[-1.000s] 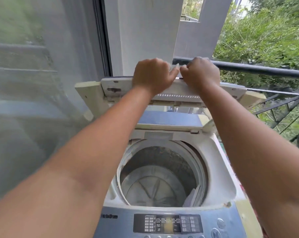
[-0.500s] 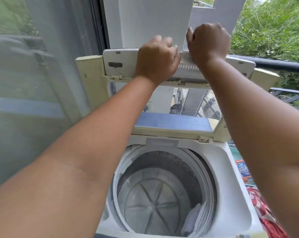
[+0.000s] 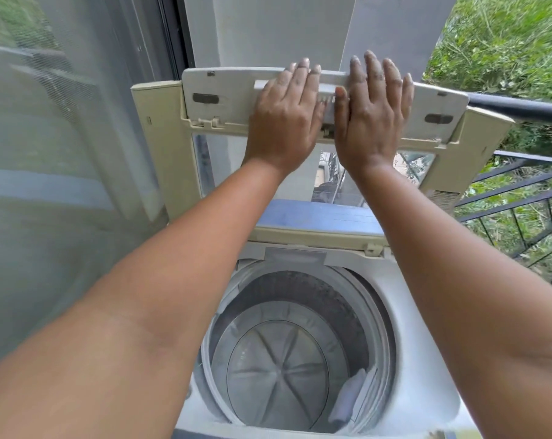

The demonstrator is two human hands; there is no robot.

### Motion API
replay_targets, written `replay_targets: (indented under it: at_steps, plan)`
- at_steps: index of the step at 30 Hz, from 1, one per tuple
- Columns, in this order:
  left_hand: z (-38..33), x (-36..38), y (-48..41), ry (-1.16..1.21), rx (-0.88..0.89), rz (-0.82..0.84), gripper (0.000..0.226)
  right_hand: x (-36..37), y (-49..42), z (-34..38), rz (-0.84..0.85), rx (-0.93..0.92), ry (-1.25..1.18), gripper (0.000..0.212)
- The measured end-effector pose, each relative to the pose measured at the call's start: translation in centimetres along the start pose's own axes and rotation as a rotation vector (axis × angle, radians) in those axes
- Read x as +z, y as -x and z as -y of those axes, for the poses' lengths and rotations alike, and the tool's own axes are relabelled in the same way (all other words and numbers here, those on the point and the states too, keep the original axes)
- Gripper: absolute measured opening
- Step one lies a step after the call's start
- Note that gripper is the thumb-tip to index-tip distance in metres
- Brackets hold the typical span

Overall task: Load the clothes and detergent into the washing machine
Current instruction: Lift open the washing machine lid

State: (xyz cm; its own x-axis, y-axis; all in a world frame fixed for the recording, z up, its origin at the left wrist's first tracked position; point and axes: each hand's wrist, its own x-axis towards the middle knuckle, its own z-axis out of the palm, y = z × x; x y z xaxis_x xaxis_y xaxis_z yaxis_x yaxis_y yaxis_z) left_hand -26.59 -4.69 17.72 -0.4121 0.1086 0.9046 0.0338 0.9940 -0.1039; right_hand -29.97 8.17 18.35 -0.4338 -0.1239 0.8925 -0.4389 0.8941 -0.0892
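Cream plastic lid [image 3: 224,90] stands raised, my left hand [image 3: 285,118] and right hand [image 3: 372,118] pressing it flat-fingered; let go early, it may slam shut.

Both hands, left [image 3: 284,122] and right [image 3: 371,120], press flat-fingered against the raised lid [image 3: 224,99] above the open drum [image 3: 277,369].

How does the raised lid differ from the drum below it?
The lid is flat, rectangular and cream; the drum is round and grey. The lid stands raised with the left hand and the right hand flat on it; the drum is untouched. The lid has a clear window; the drum has none. Both belong to one machine.
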Motion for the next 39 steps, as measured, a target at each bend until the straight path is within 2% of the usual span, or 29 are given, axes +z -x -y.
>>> replay_targets:
  at_steps: [4, 8, 12, 16, 21, 39]
  plan:
    - [0.2, -0.7, 0.9, -0.002, 0.059, 0.095, 0.047, -0.4, 1.5, -0.5, 0.073, -0.009, -0.037, 0.058]
    - [0.1, -1.9, 2.2, 0.022, 0.043, 0.157, 0.051, -1.7, 2.8, -0.4, 0.137, 0.006, -0.069, 0.065]
    - [-0.6, -3.4, 3.2, 0.063, 0.011, 0.246, 0.054, -3.2, 3.9, 0.1, 0.198, 0.018, -0.083, 0.065]
    - [-0.9, -5.0, 4.7, 0.076, -0.027, 0.404, 0.061, -4.7, 6.0, -0.1, 0.349, -0.012, -0.057, 0.067]
    - [-1.6, -7.6, 7.5, 0.087, -0.073, 0.506, 0.064, -7.1, 9.6, 0.7, 0.466, -0.004, -0.05, 0.068]
    - [-5.5, -15.4, 23.3, 0.08, -0.213, 0.889, 0.068, -14.4, 25.2, 3.3, 0.813, 0.096, -0.044, 0.071]
